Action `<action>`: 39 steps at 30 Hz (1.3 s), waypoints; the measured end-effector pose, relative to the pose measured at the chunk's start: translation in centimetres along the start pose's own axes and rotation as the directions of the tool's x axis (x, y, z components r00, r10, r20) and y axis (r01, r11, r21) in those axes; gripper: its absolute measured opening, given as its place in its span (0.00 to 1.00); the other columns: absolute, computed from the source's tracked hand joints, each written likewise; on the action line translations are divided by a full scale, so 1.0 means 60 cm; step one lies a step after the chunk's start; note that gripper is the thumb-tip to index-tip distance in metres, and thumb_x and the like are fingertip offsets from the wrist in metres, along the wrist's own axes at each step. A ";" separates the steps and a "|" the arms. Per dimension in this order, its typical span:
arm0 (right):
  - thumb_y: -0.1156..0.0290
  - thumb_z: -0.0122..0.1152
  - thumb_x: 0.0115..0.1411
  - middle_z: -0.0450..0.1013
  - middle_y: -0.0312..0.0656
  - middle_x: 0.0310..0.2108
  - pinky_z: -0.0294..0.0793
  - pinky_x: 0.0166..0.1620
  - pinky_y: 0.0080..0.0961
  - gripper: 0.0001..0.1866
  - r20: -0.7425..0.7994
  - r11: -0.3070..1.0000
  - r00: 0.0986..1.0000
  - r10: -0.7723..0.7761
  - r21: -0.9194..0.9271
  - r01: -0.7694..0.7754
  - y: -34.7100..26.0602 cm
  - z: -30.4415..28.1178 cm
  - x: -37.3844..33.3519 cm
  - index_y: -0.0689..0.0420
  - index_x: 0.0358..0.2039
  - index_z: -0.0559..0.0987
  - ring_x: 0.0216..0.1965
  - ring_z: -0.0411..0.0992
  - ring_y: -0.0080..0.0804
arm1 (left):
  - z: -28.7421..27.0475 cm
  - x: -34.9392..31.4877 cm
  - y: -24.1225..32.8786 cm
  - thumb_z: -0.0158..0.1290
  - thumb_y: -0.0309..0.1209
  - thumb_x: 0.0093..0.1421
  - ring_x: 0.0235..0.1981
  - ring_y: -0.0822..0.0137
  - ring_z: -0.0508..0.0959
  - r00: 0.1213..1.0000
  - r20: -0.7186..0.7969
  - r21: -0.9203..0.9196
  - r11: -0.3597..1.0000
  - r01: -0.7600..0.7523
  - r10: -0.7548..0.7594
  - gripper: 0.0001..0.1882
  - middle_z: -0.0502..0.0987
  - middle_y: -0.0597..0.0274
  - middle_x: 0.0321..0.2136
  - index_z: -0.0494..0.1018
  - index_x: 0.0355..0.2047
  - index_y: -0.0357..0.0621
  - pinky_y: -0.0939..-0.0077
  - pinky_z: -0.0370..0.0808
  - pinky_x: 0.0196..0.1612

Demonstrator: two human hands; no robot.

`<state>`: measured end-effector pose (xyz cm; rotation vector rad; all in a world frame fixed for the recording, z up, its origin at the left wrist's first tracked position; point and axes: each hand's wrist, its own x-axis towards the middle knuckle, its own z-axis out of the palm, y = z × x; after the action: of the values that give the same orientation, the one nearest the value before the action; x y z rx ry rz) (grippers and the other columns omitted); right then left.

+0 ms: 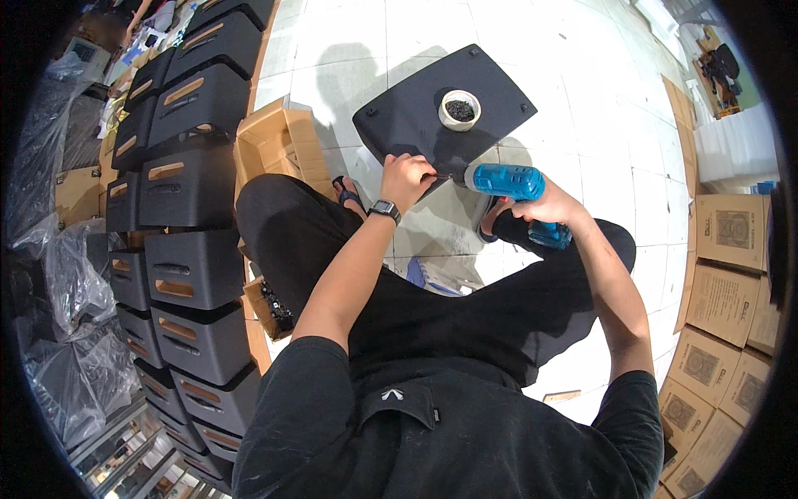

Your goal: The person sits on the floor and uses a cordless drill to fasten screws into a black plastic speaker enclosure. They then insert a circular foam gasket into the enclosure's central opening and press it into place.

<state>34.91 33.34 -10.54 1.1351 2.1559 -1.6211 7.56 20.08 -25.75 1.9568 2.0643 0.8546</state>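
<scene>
My right hand [550, 204] grips a blue cordless drill [509, 181], its bit pointing left. At the bit's tip the fingers of my left hand [406, 177] are pinched together; what they hold is too small to make out. Both hands are at the near edge of a black panel [399, 116], which lies tilted across the floor in front of me. Small dark feet show at some of its corners. On the panel stands a round white bowl [446, 121] with small black pieces in it, probably screws.
Stacked black cabinets with slots [195, 191] line my left. Beside my left knee is an open cardboard box [283, 137]; a smaller box of black parts [274, 309] lies nearer. Closed cartons [721, 303] are piled at right. A blue-and-white packet [440, 277] lies between my legs.
</scene>
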 end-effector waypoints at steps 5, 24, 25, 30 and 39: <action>0.69 0.67 0.44 0.75 0.36 0.22 0.72 0.26 0.25 0.18 0.068 0.999 0.997 -0.035 -0.038 0.038 -0.047 -0.022 0.016 0.57 0.39 0.81 0.20 0.72 0.24 | 0.005 0.000 -0.002 0.66 0.37 0.52 0.37 0.62 0.80 1.000 0.002 -0.015 1.000 0.025 -0.025 0.06 0.84 0.72 0.33 0.86 0.28 0.52 0.62 0.67 0.41; 0.73 0.62 0.45 0.78 0.48 0.20 0.79 0.23 0.32 0.11 0.135 0.834 0.970 0.201 -0.544 -0.097 -0.245 0.015 0.093 0.65 0.29 0.79 0.18 0.77 0.36 | 0.025 -0.008 -0.003 0.71 0.32 0.44 0.28 0.54 0.84 0.978 -0.163 -0.283 0.956 0.078 -0.128 0.11 0.84 0.58 0.24 0.81 0.25 0.43 0.59 0.80 0.37; 0.73 0.62 0.44 0.78 0.49 0.20 0.79 0.23 0.32 0.11 0.127 0.819 0.968 0.217 -0.562 -0.110 -0.244 0.020 0.093 0.65 0.29 0.79 0.18 0.78 0.36 | 0.024 -0.010 -0.001 0.71 0.33 0.44 0.28 0.54 0.84 0.979 -0.162 -0.231 0.970 0.081 -0.121 0.11 0.84 0.58 0.24 0.82 0.26 0.43 0.59 0.80 0.37; 0.74 0.60 0.43 0.79 0.53 0.21 0.81 0.25 0.32 0.12 0.081 0.749 0.959 0.273 -0.643 -0.159 -0.243 0.037 0.088 0.66 0.29 0.82 0.20 0.80 0.38 | 0.024 -0.011 0.008 0.70 0.36 0.44 0.32 0.54 0.84 0.977 -0.082 -0.080 0.978 0.191 -0.197 0.13 0.85 0.59 0.26 0.82 0.27 0.45 0.58 0.78 0.40; 0.70 0.63 0.43 0.80 0.49 0.23 0.81 0.29 0.32 0.14 0.061 0.813 0.969 0.238 -0.559 -0.164 -0.210 0.022 0.089 0.61 0.32 0.83 0.22 0.80 0.37 | 0.046 -0.023 0.008 0.69 0.38 0.45 0.37 0.58 0.82 0.966 -0.076 -0.125 0.964 0.237 -0.247 0.13 0.85 0.65 0.29 0.83 0.30 0.49 0.60 0.73 0.44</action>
<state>22.32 33.35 -5.02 0.9935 2.1206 -0.8584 9.49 19.51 -28.13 1.5933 2.1932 0.9986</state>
